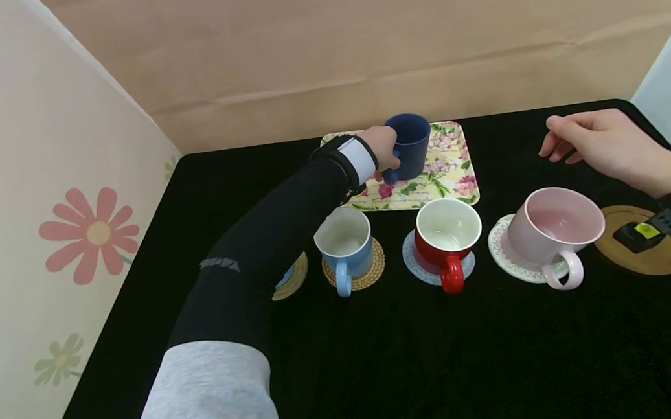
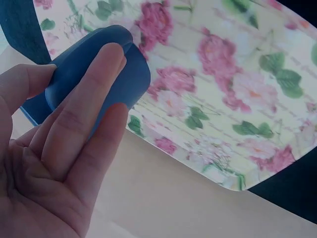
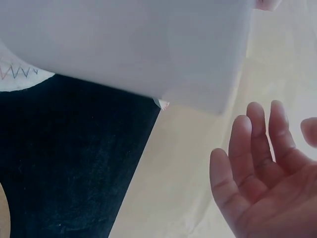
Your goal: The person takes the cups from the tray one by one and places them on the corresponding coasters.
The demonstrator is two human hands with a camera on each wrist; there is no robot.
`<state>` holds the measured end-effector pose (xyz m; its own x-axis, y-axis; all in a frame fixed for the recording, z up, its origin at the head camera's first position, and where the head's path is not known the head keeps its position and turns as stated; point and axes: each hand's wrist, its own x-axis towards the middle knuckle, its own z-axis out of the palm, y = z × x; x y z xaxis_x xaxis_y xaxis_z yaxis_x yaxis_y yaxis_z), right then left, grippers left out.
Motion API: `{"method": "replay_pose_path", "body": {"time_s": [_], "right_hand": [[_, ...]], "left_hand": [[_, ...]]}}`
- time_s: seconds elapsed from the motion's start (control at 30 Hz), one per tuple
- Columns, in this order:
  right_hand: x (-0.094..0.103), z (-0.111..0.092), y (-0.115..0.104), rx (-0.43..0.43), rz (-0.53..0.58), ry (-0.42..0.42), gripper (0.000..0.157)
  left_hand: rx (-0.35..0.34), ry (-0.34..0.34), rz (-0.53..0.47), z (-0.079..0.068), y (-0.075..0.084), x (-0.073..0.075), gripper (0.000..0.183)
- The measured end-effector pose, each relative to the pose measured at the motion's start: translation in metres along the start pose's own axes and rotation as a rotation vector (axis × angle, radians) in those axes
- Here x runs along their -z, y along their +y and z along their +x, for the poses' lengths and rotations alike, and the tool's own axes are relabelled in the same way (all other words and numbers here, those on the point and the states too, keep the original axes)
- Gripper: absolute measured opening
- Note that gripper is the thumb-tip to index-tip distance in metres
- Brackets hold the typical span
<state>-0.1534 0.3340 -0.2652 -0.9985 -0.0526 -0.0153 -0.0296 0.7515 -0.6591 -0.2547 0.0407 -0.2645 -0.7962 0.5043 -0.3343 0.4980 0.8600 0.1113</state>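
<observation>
At the back of the table my left hand (image 1: 382, 146) grips a dark blue mug (image 1: 415, 149) at its handle side, over a floral tray (image 1: 463, 173). In the left wrist view, fingers (image 2: 74, 119) lie across the handle of the mug (image 2: 136, 74), the thumb against its other side. My right hand (image 1: 605, 139) hovers at the right, holding nothing, fingers loosely bent. Nearest it stands a pale pink mug (image 1: 524, 238) on a white patterned coaster (image 1: 497, 247). In the right wrist view that mug (image 3: 124, 44) is a large pale shape above the relaxed hand (image 3: 267, 178).
A light blue mug (image 1: 355, 253) stands on a woven coaster (image 1: 379, 265), a red mug (image 1: 438, 254) on a blue-white coaster (image 1: 410, 259). At the right lies a round wooden coaster (image 1: 643, 262), partly under the right wrist's gear. Another coaster (image 1: 296, 280) is half hidden by the left sleeve.
</observation>
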Motion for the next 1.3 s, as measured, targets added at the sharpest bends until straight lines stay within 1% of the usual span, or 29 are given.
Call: {"method": "replay_pose_path", "body": {"time_s": [0.13, 0.23, 0.37, 0.5, 0.6, 0.73, 0.87, 0.93, 1.0, 1.1, 1.23, 1.3], "right_hand": [[0.003, 0.001, 0.0, 0.01, -0.01, -0.007, 0.053], [0.004, 0.001, 0.0, 0.002, -0.014, -0.013, 0.052], [0.004, -0.001, 0.001, -0.006, -0.012, -0.02, 0.052], [0.003, -0.003, 0.004, -0.002, -0.016, -0.026, 0.051], [0.005, -0.004, 0.006, -0.01, -0.02, -0.027, 0.051], [0.008, -0.002, 0.007, -0.014, -0.029, -0.034, 0.052], [0.009, 0.0, 0.005, -0.02, -0.063, -0.06, 0.052], [0.009, 0.001, 0.002, -0.024, -0.086, -0.076, 0.051], [0.009, 0.001, -0.001, -0.023, -0.101, -0.092, 0.051], [0.009, 0.003, -0.007, -0.018, -0.126, -0.117, 0.049], [0.009, 0.007, -0.013, -0.015, -0.158, -0.156, 0.047], [0.008, 0.009, -0.016, -0.011, -0.177, -0.174, 0.046]], "left_hand": [[-0.023, 0.022, 0.042, -0.003, 0.009, 0.002, 0.031], [-0.046, 0.014, 0.033, -0.002, 0.014, 0.002, 0.03], [-0.066, -0.013, 0.03, 0.004, 0.02, -0.001, 0.026], [-0.06, -0.047, 0.042, 0.011, 0.027, -0.004, 0.024], [-0.053, -0.071, -0.002, 0.01, 0.034, -0.003, 0.028], [-0.067, -0.048, 0.008, 0.005, 0.046, 0.001, 0.034], [-0.081, 0.0, 0.078, 0.003, 0.056, 0.001, 0.034], [-0.08, 0.014, 0.083, 0.002, 0.06, 0.002, 0.034], [-0.071, 0.027, 0.079, 0.002, 0.062, 0.002, 0.034], [-0.045, 0.026, 0.047, 0.004, 0.064, 0.003, 0.034], [-0.023, 0.034, 0.046, 0.003, 0.065, 0.001, 0.036], [-0.021, 0.05, 0.054, 0.001, 0.066, 0.001, 0.036]]}}
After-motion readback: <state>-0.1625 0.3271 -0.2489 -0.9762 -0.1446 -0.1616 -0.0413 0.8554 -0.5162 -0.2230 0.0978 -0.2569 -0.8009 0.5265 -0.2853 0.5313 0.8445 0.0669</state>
